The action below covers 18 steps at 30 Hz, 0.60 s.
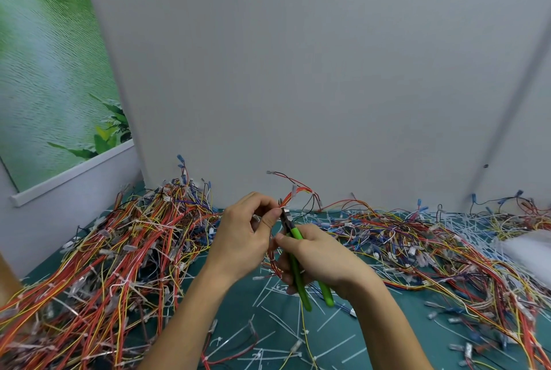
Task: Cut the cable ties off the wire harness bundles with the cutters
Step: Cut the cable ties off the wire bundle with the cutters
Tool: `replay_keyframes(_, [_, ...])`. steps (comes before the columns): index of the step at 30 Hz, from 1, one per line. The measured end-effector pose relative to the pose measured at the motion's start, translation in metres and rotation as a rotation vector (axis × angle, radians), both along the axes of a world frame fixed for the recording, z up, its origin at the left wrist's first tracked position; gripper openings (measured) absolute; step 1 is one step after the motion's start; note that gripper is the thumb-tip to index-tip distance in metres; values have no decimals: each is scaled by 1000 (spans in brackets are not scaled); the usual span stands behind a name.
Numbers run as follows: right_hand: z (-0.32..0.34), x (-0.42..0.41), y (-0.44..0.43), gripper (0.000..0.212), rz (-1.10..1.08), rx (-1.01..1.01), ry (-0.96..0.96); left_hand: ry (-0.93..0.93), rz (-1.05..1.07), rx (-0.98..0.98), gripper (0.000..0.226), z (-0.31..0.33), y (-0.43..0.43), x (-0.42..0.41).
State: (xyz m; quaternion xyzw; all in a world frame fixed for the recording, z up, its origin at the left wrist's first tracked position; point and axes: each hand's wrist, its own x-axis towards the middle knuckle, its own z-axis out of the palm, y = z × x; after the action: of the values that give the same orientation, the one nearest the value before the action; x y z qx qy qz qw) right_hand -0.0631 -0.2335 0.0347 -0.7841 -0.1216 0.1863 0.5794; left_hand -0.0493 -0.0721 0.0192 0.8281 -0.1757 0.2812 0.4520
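The green bench (238,304) is buried in harness piles (119,250) either side of the cutters (293,232). Just above their nose the left hand (244,235) fingers pinch the bundle (298,193), and the right hand (319,259) fingers wrap round the green handles. I'd slip only the tie (286,210) between the blades, tips clear of the insulation, then squeeze. No readable labels anywhere.

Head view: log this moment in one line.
left hand: pinches harness | right hand: grips cutters | cutters' tip: at harness | cut ties: on mat
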Motion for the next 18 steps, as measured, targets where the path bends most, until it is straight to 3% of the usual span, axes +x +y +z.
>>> replay_keyframes(18, [-9, 5, 2, 30, -25, -15, -129, 91, -15, -153, 5, -3, -3, 3])
